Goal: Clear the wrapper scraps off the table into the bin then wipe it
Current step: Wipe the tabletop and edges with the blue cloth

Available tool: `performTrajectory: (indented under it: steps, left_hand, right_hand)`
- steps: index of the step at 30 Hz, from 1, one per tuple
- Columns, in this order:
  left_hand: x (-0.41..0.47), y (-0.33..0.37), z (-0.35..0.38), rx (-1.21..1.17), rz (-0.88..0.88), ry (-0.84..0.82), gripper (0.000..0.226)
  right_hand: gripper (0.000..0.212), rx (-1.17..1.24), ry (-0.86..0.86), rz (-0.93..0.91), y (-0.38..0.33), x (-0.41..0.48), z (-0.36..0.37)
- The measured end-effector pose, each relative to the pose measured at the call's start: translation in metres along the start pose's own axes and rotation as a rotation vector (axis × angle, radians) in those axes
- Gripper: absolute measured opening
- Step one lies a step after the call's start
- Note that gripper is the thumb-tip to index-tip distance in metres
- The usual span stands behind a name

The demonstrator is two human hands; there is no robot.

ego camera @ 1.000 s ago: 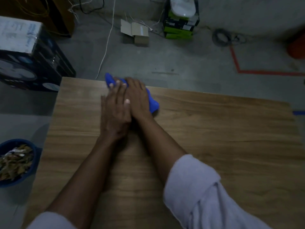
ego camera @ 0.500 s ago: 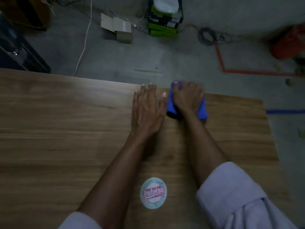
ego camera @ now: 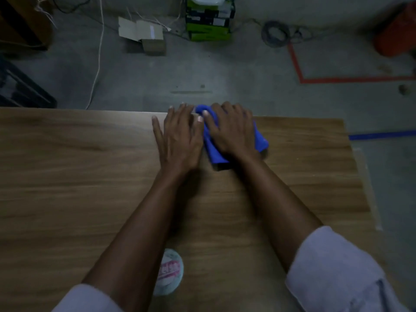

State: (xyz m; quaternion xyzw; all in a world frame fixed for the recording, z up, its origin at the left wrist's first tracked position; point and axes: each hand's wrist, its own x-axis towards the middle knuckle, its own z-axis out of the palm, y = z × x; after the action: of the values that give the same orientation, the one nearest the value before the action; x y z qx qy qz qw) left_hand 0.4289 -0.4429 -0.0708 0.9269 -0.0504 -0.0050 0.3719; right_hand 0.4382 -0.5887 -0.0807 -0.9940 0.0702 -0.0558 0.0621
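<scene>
- The table (ego camera: 67, 176) is a broad slab of wood-grain laminate, brown with long streaks and a dull sheen.
- The blue cloth (ego camera: 213, 152) lies on the table at its far edge, toward its right end. It is soft and folded into a thick wad.
- The right hand (ego camera: 231, 131) presses down on the cloth, thumb across it and fingers bent over its far end, holding it.
- The left hand (ego camera: 177, 138) lies flat on the table just beside the cloth, fingers straight and spread, gripping nothing.
- Pale sleeves (ego camera: 333, 266) are pushed up the forearms at the table's near edge.
- A round sticker (ego camera: 170, 271), pale with pink lettering, sits flat near the table's near edge, half under the left forearm.
- Beyond the table's far edge the floor (ego camera: 225, 70) is rough grey concrete.
- Out there lie an open cardboard box (ego camera: 144, 34), a green-and-black stack of boxes (ego camera: 209, 21), a coiled cable (ego camera: 275, 33) and a thin white cord (ego camera: 98, 64).
- A red tape line (ego camera: 337, 79) makes a corner there.
- Blue tape (ego camera: 382, 135) runs off the table's right end.
</scene>
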Motion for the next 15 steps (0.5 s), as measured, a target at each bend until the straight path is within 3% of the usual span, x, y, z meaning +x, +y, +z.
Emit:
performTrajectory:
  steps: [6, 10, 12, 15]
  left_hand:
    - [-0.01, 0.035, 0.029, 0.006, 0.161, -0.087, 0.053]
    - [-0.017, 0.037, 0.042, 0.112, 0.149, -0.03, 0.054]
    - [-0.022, 0.037, 0.048, 0.15, 0.18, 0.019, 0.055]
    - [-0.021, 0.036, 0.049, 0.015, 0.11, 0.101, 0.056]
  right_hand:
    - [0.049, -0.071, 0.048, 0.273, 0.105, -0.005, -0.012]
    - [0.047, -0.044, 0.102, 0.404, 0.101, -0.004, -0.009]
    - [0.048, -0.012, 0.078, 0.36, 0.072, -0.004, -0.007]
    - [0.05, 0.073, 0.018, 0.102, 0.018, -0.009, 0.001]
